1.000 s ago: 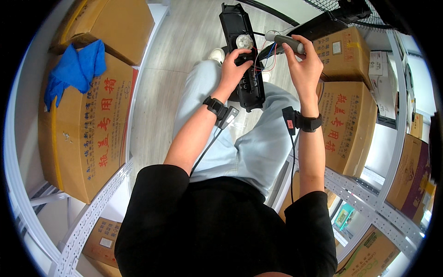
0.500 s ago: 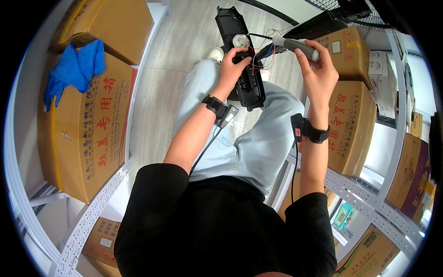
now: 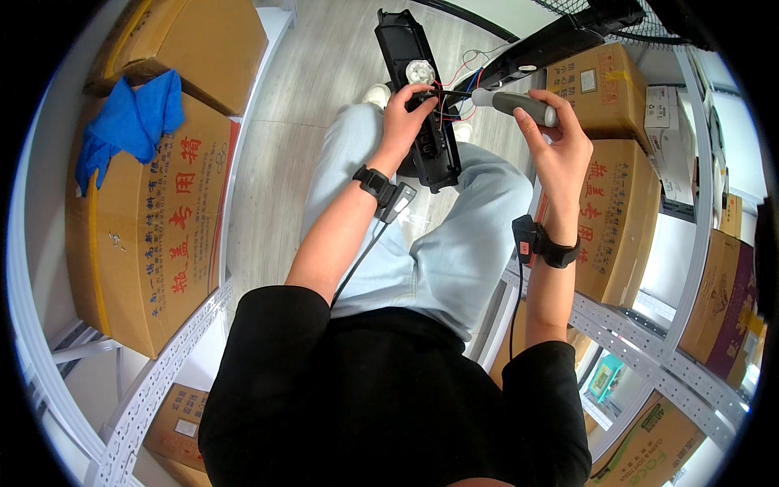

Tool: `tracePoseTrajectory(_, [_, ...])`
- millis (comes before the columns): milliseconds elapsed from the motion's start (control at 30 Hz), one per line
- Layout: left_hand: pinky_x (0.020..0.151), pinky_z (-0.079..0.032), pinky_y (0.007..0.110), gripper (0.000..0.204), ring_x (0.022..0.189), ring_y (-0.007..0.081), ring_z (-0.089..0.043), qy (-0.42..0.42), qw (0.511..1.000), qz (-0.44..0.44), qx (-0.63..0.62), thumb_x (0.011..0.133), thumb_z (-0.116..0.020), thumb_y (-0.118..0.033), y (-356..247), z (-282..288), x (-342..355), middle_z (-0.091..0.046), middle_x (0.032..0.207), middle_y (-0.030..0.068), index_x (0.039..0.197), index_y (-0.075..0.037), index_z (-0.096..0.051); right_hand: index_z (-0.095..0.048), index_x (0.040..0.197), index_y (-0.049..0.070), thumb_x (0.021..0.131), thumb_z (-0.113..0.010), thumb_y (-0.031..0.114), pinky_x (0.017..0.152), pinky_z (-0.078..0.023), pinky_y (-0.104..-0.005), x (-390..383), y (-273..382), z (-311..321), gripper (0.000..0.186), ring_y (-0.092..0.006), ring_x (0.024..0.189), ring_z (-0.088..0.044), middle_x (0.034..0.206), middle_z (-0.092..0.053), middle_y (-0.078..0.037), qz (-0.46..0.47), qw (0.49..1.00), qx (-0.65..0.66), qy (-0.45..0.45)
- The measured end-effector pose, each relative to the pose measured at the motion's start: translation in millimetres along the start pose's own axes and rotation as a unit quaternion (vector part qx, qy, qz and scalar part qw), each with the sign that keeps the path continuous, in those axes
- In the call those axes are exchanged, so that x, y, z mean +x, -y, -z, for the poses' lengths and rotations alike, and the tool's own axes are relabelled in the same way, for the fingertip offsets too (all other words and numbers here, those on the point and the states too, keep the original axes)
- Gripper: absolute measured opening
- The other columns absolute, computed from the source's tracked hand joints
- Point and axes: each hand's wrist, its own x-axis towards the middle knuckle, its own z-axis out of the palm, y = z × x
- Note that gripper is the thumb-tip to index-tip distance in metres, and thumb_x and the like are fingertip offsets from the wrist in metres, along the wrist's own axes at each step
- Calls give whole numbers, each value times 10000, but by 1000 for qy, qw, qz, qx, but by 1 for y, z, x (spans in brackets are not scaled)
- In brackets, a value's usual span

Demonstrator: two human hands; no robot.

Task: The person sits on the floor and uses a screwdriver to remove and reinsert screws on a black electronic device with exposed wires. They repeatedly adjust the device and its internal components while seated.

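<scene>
My right hand (image 3: 560,142) grips the grey handle of a screwdriver (image 3: 519,105), held almost level. Its dark shaft points left, and the tip is close to the fingertips of my left hand (image 3: 399,126). That hand rests at a long black plastic housing (image 3: 440,166), thumb and forefinger pinched together; what lies between them is too small to make out. The housing stands out past my knees. Inside it, a round whitish part (image 3: 420,73) sits just beyond my left fingers. Thin red and blue wires (image 3: 469,89) run out of its right side.
A long black panel (image 3: 544,50) leans beyond the housing at upper right. Cardboard boxes (image 3: 617,219) fill the right shelf. On the left shelf more boxes (image 3: 174,243) stand, with a blue cloth (image 3: 134,118) draped over one. Cables (image 3: 357,264) trail from both wrist straps.
The screwdriver has come down toward me, its tip moving from beside the round whitish part to my left fingertips. My left thumb and forefinger have drawn closer together.
</scene>
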Motion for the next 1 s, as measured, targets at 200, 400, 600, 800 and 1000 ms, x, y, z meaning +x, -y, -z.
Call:
tracePoseTrajectory(200, [858, -448, 255, 154, 943, 106, -593, -1, 999, -3, 33, 878, -665, -96, 0, 1, 1, -670, 987, 28, 1014, -23, -668, -672, 1067, 54, 820, -762, 138, 726, -541, -260, 1, -1, 1, 276, -119, 837, -670, 916, -709, -76, 9, 1000, -2, 0])
tracePoseTrajectory(400, [848, -449, 257, 142, 935, 112, -599, -10, 999, 17, 31, 877, -659, -92, -2, 2, 0, -679, 979, 29, 1003, -28, -673, -676, 1063, 73, 815, -757, 125, 708, -533, -258, 0, 2, 0, 267, -112, 818, -660, 899, -706, -71, 9, 1000, -11, 9])
tracePoseTrajectory(600, [834, -457, 256, 133, 916, 107, -604, -10, 999, 30, 14, 876, -663, -84, -6, 2, -1, -689, 961, 33, 998, -34, -681, -669, 1062, 97, 803, -752, 111, 717, -515, -272, 0, 5, 2, 272, -130, 827, -660, 894, -701, -64, 24, 998, -48, 38])
tracePoseTrajectory(800, [817, -462, 256, 127, 881, 103, -605, -13, 999, 21, 33, 869, -669, -78, 4, 1, 1, -689, 931, 24, 988, -35, -687, -651, 1056, 90, 798, -699, 3, 803, -520, -324, 4, 11, 7, 277, -260, 966, -652, 1081, -672, -75, 168, 978, -69, 100])
tracePoseTrajectory(1000, [813, -461, 257, 124, 879, 103, -601, -5, 998, 9, 65, 853, -676, -56, 16, 3, 4, -687, 913, 20, 974, -39, -697, -646, 1055, 77, 794, -684, -25, 837, -514, -346, 6, 22, 12, 283, -288, 1003, -638, 1120, -655, -85, 195, 963, -77, 170])
